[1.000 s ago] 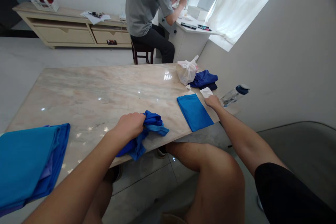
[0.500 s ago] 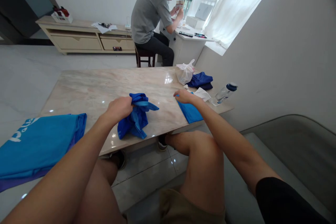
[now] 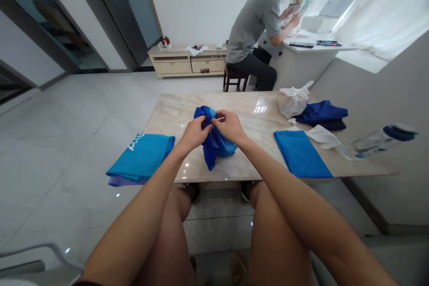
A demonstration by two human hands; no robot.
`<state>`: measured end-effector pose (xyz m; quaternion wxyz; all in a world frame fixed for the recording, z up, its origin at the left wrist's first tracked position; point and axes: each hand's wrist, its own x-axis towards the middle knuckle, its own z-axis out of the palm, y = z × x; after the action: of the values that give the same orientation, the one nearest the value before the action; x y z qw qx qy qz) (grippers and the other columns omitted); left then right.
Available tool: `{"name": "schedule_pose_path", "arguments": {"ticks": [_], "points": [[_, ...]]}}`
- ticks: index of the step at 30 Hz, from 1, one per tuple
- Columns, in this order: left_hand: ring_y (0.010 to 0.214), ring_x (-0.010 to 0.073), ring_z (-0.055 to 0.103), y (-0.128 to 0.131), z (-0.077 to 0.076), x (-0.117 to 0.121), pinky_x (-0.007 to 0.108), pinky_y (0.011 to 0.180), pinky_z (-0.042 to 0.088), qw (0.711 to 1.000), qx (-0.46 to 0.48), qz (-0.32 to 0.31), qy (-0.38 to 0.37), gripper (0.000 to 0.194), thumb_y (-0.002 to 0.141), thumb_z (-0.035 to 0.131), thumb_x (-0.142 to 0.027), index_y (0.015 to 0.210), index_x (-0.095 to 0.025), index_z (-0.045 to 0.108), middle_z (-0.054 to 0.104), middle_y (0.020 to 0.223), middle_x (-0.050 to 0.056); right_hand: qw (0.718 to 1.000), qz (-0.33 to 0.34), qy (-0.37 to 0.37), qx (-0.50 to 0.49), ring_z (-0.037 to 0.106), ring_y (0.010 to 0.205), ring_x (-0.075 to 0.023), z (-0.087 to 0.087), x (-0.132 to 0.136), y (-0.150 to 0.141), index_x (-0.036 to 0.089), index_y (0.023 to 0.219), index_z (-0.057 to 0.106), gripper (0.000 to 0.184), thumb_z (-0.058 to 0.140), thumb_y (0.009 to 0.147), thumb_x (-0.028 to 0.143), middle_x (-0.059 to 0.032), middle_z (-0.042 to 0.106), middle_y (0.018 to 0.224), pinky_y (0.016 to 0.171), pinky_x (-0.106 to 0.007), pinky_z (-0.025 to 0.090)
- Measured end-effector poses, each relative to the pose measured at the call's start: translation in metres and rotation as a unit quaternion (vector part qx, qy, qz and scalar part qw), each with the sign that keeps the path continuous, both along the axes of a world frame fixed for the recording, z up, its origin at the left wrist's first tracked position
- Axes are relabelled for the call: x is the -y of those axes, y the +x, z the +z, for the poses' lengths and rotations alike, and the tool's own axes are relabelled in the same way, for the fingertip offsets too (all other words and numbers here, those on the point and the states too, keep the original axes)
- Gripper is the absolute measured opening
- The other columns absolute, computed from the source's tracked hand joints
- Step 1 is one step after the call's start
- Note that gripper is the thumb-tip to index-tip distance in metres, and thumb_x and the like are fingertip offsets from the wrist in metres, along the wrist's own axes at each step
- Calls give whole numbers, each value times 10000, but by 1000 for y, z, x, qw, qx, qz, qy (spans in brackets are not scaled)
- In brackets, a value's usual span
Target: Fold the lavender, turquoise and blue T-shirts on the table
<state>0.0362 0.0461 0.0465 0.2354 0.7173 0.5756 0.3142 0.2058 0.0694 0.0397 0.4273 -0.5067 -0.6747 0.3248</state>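
Note:
A crumpled dark-blue cloth (image 3: pixel 214 145) with lighter blue parts hangs bunched at the middle of the marble-topped table, its lower end over the tabletop. My left hand (image 3: pixel 195 132) grips its upper left part between thumb and fingers. My right hand (image 3: pixel 231 125) pinches the same bunch from the right, close to my left fingertips. The fingers cover part of the gathered cloth. Left of my arms lies a folded light-blue cloth (image 3: pixel 147 156) with white lettering, a purple layer under it. To the right, a flat folded blue cloth (image 3: pixel 301 154) lies at the table's front edge.
On the table's right side are a white plastic bag (image 3: pixel 293 102), a dark-blue cloth pile (image 3: pixel 321 112), white tissue (image 3: pixel 323 136) and a clear bottle (image 3: pixel 375 140). Beyond the table (image 3: pixel 254 170), a person (image 3: pixel 254 22) in grey sits at a white desk. A low cabinet (image 3: pixel 172 67) stands behind.
My right hand has left the folded blue cloth on the right and joined my left hand at the bunched cloth. The view has swung left.

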Motion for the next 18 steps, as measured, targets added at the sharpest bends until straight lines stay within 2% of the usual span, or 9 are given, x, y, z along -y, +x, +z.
{"name": "schedule_pose_path", "arguments": {"ticks": [3, 5, 9, 13, 18], "points": [[774, 202, 674, 1, 2, 3, 297, 717, 530, 993, 119, -17, -16, 271, 965, 686, -455, 998, -190, 727, 744, 865, 43, 999, -25, 20, -33, 725, 859, -199, 2, -2, 0, 184, 995, 780, 182, 641, 888, 230, -43, 790, 942, 876, -345, 598], [759, 190, 650, 2, 3, 4, 289, 699, 520, 985, 170, -3, -20, 345, 970, 690, -531, 906, -192, 703, 716, 825, 36, 998, -32, 39, -34, 716, 852, -201, 2, 2, 0, 188, 938, 759, 148, 646, 867, 254, -36, 776, 896, 879, -352, 589], [701, 159, 598, 5, 0, 1, 267, 663, 483, 972, 231, 20, -23, 306, 945, 750, -461, 819, -198, 657, 653, 744, 6, 998, -25, 45, -47, 695, 816, -191, -1, 7, 7, 196, 906, 706, 140, 640, 869, 314, -24, 747, 855, 837, -338, 564], [617, 121, 507, 2, -3, -5, 239, 603, 429, 957, 282, 14, -62, 347, 969, 731, -410, 740, -209, 566, 545, 658, -29, 996, -50, 8, -70, 638, 747, -176, -9, 1, 35, 201, 955, 664, 168, 617, 881, 344, -9, 698, 810, 732, -305, 527], [659, 124, 536, -14, 0, -11, 211, 604, 466, 938, 336, 84, -26, 308, 996, 704, -440, 820, -213, 592, 587, 711, -26, 984, -157, 32, -78, 646, 880, -202, -18, -13, 88, 208, 1090, 648, 245, 569, 933, 379, -39, 697, 931, 825, -322, 545]]}}
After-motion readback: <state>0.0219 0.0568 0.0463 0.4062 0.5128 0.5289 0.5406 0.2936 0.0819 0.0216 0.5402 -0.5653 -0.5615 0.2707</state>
